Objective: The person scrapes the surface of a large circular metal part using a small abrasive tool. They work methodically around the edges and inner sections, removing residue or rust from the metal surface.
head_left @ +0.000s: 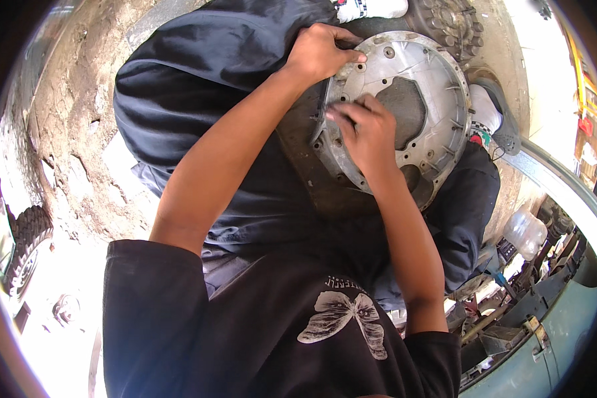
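Note:
A round grey metal bell housing (438, 99) with bolt holes around its rim and a large opening in the middle sits between my legs. At its upper left edge my left hand (322, 53) is closed on the rim, thumb on the near face and fingers toward the outer side. My right hand (371, 129) is over the left part of the housing, with its fingers curled and pinched together close to the left edge. Those fingertips are slightly blurred, and whatever they may hold is hidden.
A dirty round metal part with studs (448, 26) lies just beyond the housing. My dark-trousered legs flank it. To the right are a long metal rail (557, 169), a clear plastic bag (525, 233) and a greenish vehicle panel (544, 351). A tyre (30, 232) stands far left.

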`<state>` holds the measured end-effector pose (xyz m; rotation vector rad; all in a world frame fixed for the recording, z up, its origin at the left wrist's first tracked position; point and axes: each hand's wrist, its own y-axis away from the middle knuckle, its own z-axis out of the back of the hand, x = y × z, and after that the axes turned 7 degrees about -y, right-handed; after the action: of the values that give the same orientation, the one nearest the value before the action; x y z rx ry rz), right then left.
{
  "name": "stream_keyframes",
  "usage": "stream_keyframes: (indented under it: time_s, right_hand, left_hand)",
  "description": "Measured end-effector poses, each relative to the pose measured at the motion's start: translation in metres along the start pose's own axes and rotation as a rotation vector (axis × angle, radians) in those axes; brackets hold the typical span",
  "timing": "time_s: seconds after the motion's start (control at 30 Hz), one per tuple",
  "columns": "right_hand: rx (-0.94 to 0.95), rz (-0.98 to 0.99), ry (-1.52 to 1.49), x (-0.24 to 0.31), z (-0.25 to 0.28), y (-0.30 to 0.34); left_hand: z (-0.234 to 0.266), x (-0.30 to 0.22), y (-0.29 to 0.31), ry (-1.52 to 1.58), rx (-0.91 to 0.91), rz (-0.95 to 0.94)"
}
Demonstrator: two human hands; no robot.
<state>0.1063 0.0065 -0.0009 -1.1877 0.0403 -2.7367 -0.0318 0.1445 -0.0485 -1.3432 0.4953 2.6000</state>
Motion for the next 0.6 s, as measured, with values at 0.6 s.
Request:
stream_keyframes:
  time_s: [0.6]
  right_hand:
    - [0.028, -0.039, -0.055, -0.006, 0.009, 0.015]
  left_hand:
    - [0.0, -0.006, -0.001, -0.01, -0.01, 0.004]
